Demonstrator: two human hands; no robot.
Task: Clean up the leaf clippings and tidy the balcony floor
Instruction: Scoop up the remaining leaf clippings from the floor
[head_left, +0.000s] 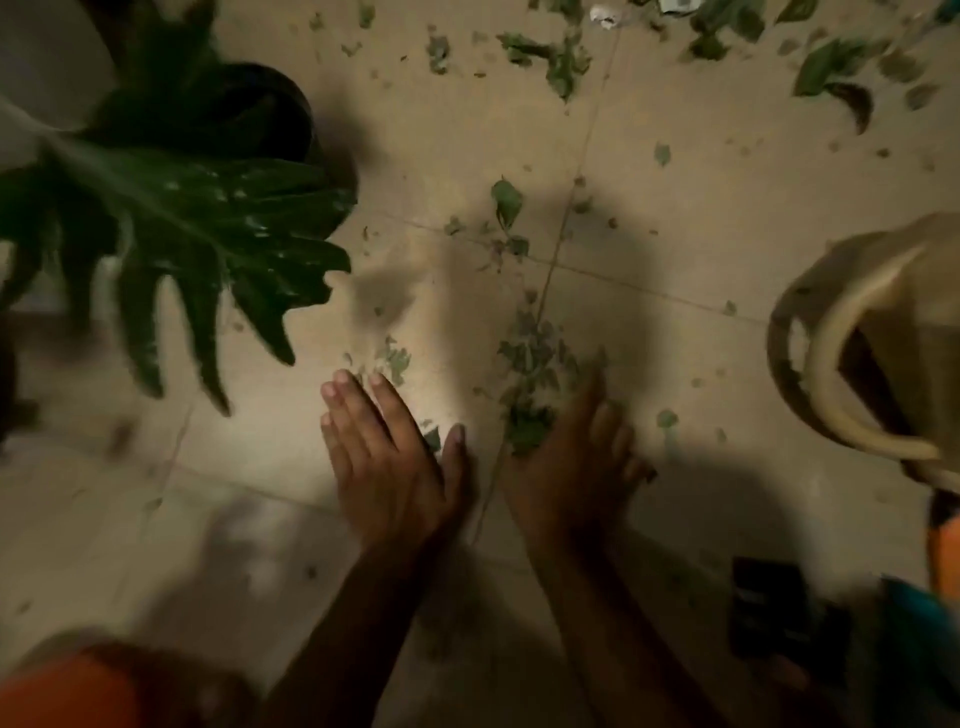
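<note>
Leaf clippings (535, 374) heaped loosely near centre, between left hand (389, 457) and right hand (576, 467); more strewn thinly toward 12 o'clock, with larger whole leaves (831, 73) out at 1 o'clock. Probably feather-light, limp and thin, many torn small, apt to scatter or cling to skin rather than slide as one mass; no stiffness to lift by. Best taken as a heap: scooped from both sides at floor level and pressed lightly between the palms, not picked up piece by piece. Left hand flat on the floor tiles (675, 234), palm down, fingers straight and close together, thumb side toward the heap. Right hand blurred, seemingly on edge and loosely cupped, green scraps against the palm; not clenched, as far as can be told. Smooth, pale beige tiles with thin grout lines. Dark round pot (291, 109) at 10 o'clock, under broad, glossy, deeply lobed foliage (197, 223). Tan, soft-looking bag (914, 280) with a curved pale handle at 3 o'clock. Small dark flat object (769, 608) at 5 o'clock, unidentifiable.
</note>
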